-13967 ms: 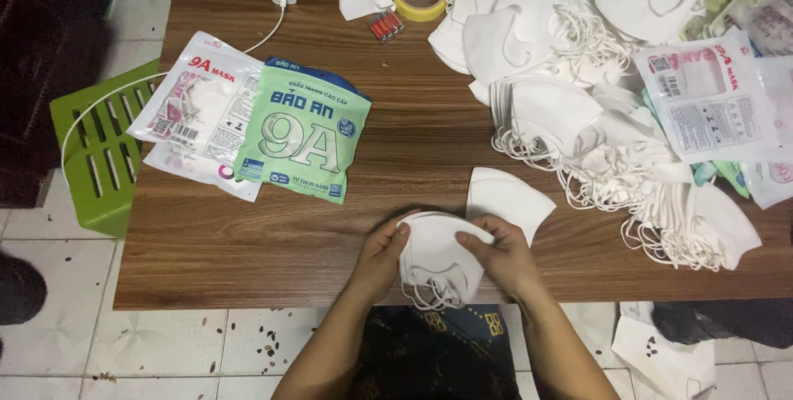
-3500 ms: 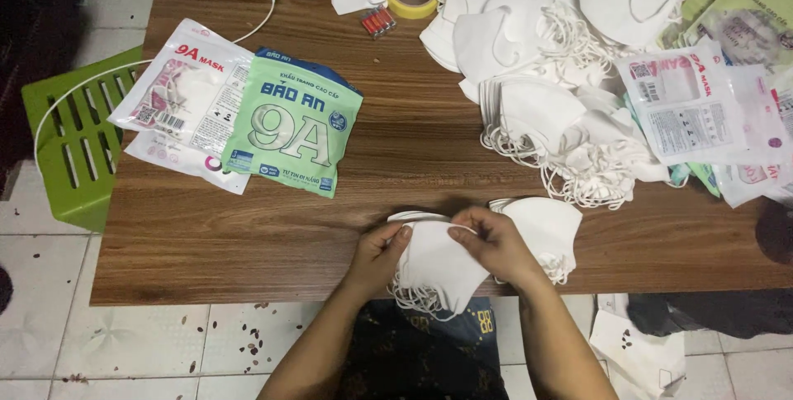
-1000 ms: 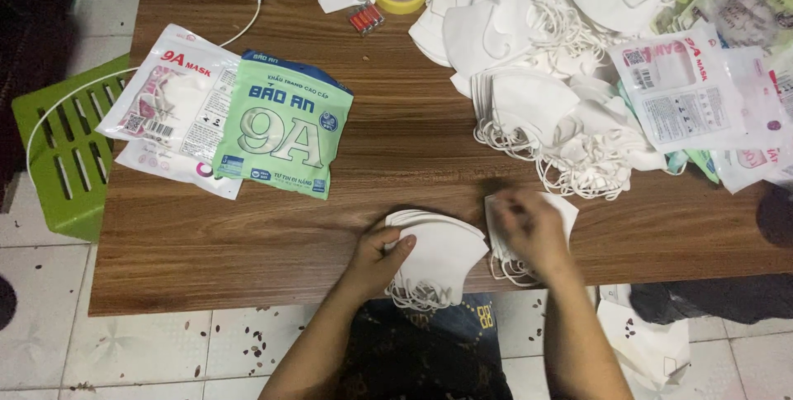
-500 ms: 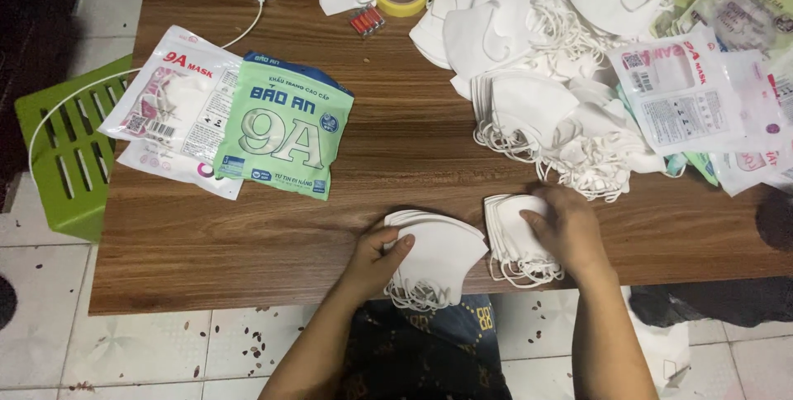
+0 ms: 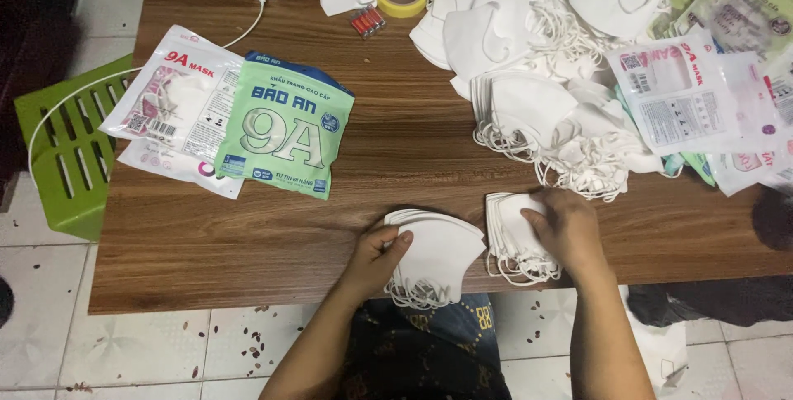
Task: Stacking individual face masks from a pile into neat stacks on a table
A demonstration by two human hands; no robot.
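1. The wooden table carries a big loose heap of white masks at its far right.
2. Near the front edge lies a stack of folded masks; the left hand grips its left side (thumb on top).
3. Just beside it, a smaller stack sits under the right hand, fingers curled over it.
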